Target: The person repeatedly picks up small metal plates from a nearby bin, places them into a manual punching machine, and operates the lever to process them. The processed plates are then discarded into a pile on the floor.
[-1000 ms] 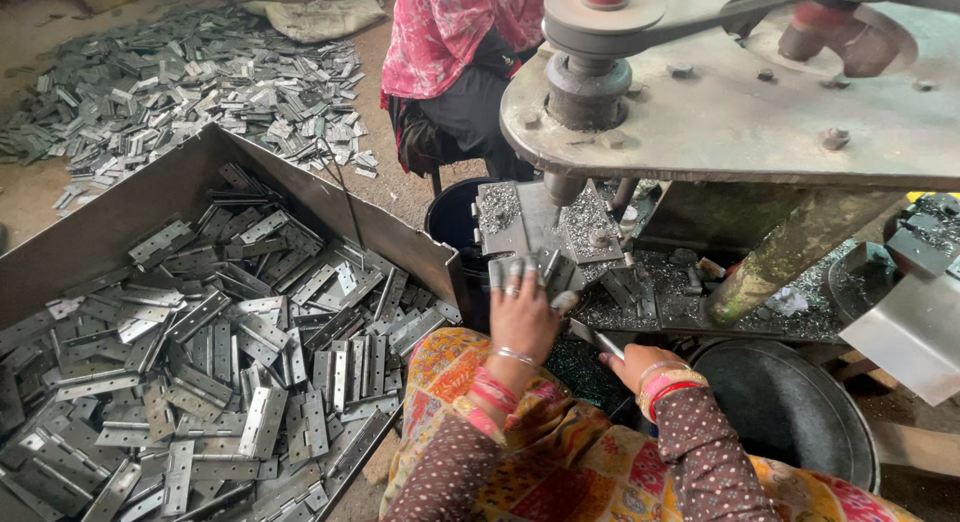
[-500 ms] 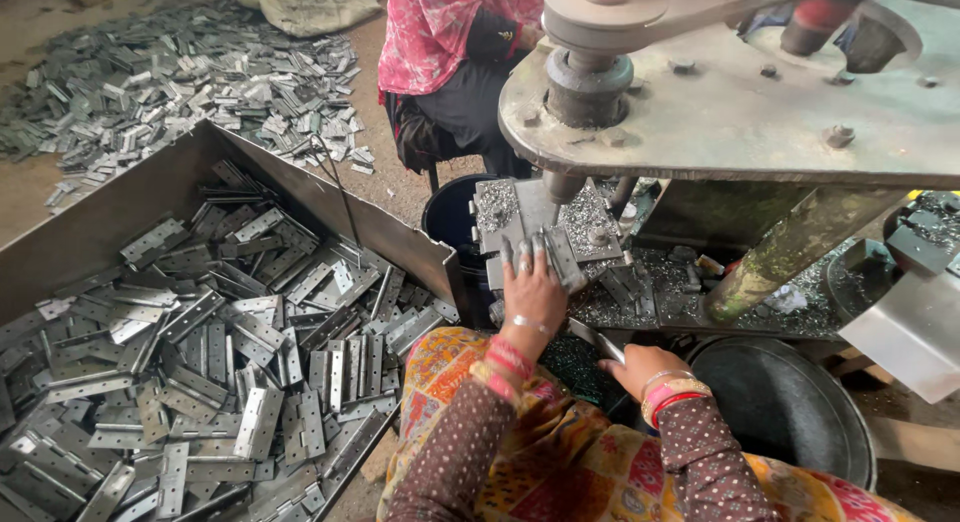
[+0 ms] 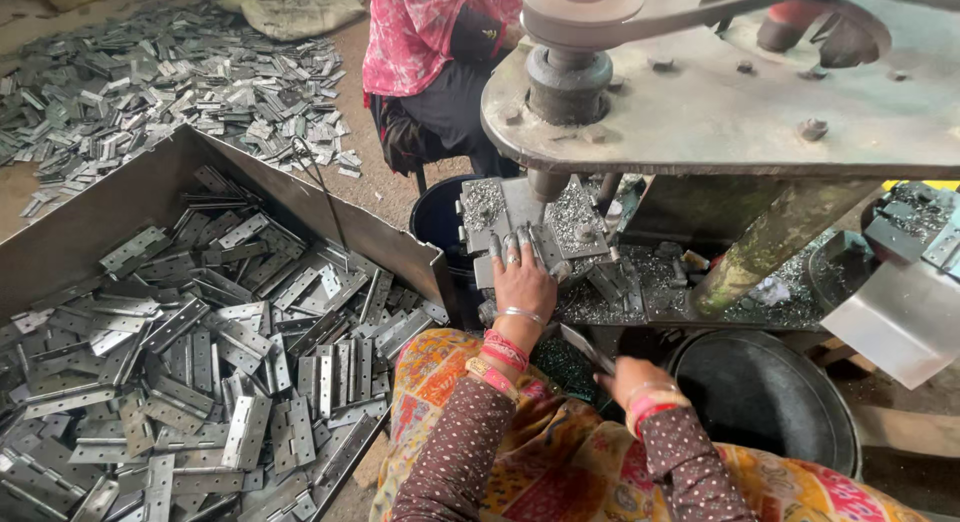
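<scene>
My left hand (image 3: 522,282) reaches forward onto the press bed (image 3: 585,222), its fingers pressing a grey metal hinge (image 3: 515,244) flat just below the vertical punch (image 3: 547,187). Metal chips cover the bed around it. My right hand (image 3: 628,377) stays close to my lap, closed on a thin flat metal piece (image 3: 583,346) that points up and to the left. Both wrists carry red and silver bangles.
A big open metal tray (image 3: 120,197) full of several hinges lies to my left. More hinges are strewn on the floor (image 3: 170,72) behind it. A person in pink (image 3: 430,42) sits beyond the press. A black tub (image 3: 765,402) stands at my right, under the heavy machine plate (image 3: 740,112).
My left hand carried the hinge forward from the bed's front edge and set it under the punch. My right hand has hardly moved.
</scene>
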